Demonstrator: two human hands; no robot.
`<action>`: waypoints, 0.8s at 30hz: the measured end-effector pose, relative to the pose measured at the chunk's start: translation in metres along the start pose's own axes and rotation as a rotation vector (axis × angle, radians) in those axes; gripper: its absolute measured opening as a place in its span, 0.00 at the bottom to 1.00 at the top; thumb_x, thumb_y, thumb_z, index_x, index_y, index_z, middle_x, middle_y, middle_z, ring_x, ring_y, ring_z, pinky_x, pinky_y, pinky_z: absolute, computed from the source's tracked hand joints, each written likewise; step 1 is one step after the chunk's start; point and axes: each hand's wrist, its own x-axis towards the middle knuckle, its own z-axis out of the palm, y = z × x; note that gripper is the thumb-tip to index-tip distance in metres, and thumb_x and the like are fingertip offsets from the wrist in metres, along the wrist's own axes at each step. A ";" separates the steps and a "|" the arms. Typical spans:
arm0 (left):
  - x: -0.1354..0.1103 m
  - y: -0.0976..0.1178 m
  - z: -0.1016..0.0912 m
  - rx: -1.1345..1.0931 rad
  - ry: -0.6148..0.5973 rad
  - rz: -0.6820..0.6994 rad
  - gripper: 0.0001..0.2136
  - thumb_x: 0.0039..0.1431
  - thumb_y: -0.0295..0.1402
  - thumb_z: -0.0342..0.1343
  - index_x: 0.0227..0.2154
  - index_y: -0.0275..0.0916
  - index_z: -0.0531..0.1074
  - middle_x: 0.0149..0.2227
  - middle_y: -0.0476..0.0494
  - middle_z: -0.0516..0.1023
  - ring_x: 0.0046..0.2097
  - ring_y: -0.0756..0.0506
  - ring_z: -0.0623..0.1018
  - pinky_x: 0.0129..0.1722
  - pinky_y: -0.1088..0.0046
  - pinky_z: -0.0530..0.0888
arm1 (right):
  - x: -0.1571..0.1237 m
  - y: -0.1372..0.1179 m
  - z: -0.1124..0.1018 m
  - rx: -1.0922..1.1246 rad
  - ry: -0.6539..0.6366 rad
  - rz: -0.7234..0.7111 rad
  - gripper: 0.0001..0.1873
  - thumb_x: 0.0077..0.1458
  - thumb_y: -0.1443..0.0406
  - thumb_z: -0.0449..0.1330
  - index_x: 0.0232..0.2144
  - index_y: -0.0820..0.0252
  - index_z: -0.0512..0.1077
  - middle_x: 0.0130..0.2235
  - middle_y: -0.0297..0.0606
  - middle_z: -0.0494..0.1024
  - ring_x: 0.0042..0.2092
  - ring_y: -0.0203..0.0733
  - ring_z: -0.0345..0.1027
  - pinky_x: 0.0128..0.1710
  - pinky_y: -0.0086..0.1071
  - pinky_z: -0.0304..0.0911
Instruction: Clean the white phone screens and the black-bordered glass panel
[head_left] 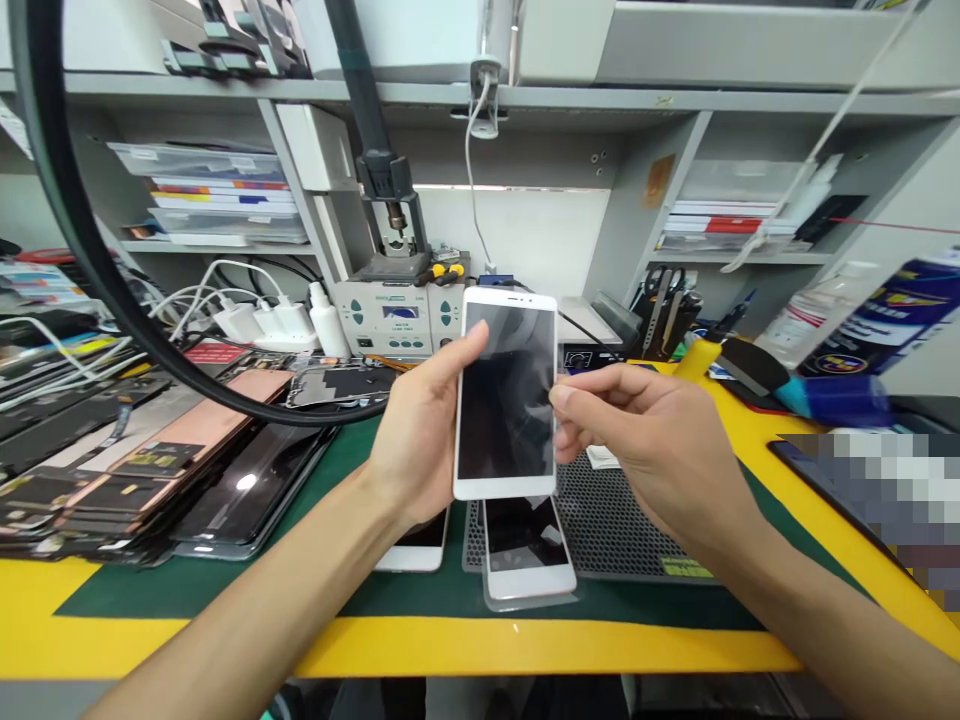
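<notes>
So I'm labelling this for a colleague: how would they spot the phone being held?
Start at the green mat on the yellow bench. Above two white phones lying flat, the left hand holds a white phone upright, screen dark. It alone is lifted, the right hand at its edge.

No text is legible in this view. You have print on the station (405,318) front panel, on the blue bottle (896,310) at your right, and on the yellow label (686,567) of the mat (615,520): all too small or blurred. The white phone (506,400) in your left hand (416,440): screen dark.
</notes>
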 end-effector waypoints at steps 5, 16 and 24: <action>0.001 -0.002 -0.001 0.017 -0.045 -0.112 0.14 0.65 0.38 0.56 0.41 0.33 0.81 0.35 0.37 0.85 0.44 0.32 0.84 0.47 0.53 0.80 | 0.000 -0.006 0.002 0.022 -0.016 0.035 0.10 0.53 0.60 0.70 0.32 0.62 0.80 0.22 0.36 0.80 0.22 0.38 0.75 0.26 0.29 0.73; 0.001 0.000 0.008 0.092 0.051 -0.042 0.16 0.66 0.36 0.54 0.48 0.33 0.80 0.38 0.36 0.85 0.46 0.32 0.84 0.48 0.56 0.81 | 0.001 -0.016 -0.004 0.025 -0.029 0.031 0.12 0.56 0.59 0.68 0.30 0.64 0.79 0.26 0.39 0.81 0.26 0.37 0.75 0.27 0.28 0.73; -0.002 0.002 0.008 0.100 0.115 -0.054 0.19 0.65 0.37 0.57 0.54 0.34 0.77 0.41 0.35 0.86 0.46 0.31 0.84 0.48 0.54 0.81 | 0.003 -0.012 -0.007 0.035 -0.089 0.049 0.12 0.54 0.58 0.69 0.34 0.62 0.80 0.34 0.42 0.84 0.30 0.39 0.76 0.29 0.31 0.74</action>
